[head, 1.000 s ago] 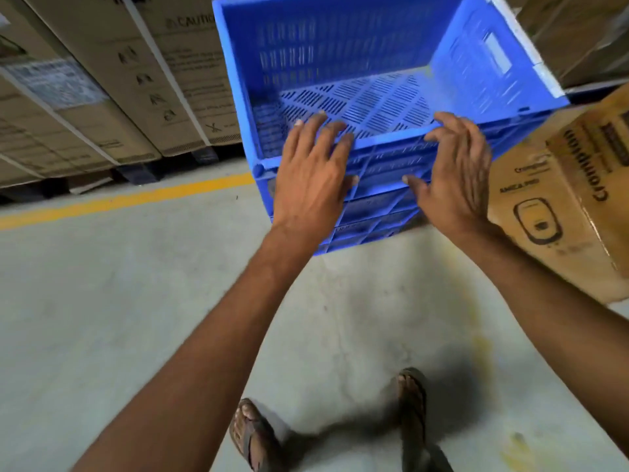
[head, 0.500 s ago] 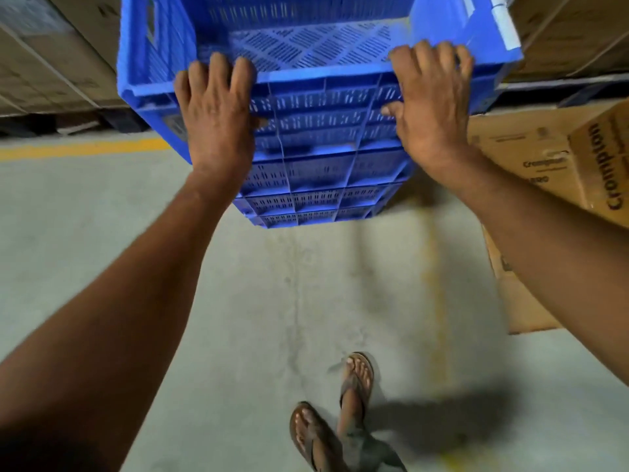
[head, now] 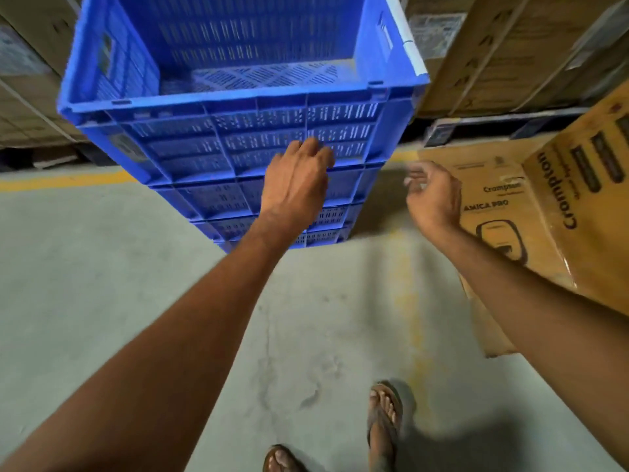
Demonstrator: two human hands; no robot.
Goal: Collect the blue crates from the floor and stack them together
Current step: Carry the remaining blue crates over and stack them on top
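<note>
A stack of blue slotted crates (head: 211, 144) stands on the concrete floor straight ahead, nested one inside another, and the top crate is empty. My left hand (head: 296, 180) hangs in front of the stack's near wall with its fingers loosely curled, holding nothing; whether the knuckles touch the plastic I cannot tell. My right hand (head: 432, 195) is off the stack, to the right of it, fingers apart and empty, in front of a cardboard box.
Brown Crompton cardboard boxes (head: 531, 212) lie on the floor at the right. Tall cartons (head: 517, 52) on pallets line the back wall. A yellow floor line (head: 64, 180) runs behind the stack. My sandalled feet (head: 384, 417) stand on bare concrete near the bottom.
Both hands have let go of the top crate's near rim and dropped away. The left sits lower against the stack, the right has swung off to the right. The stack now stands on its own.
</note>
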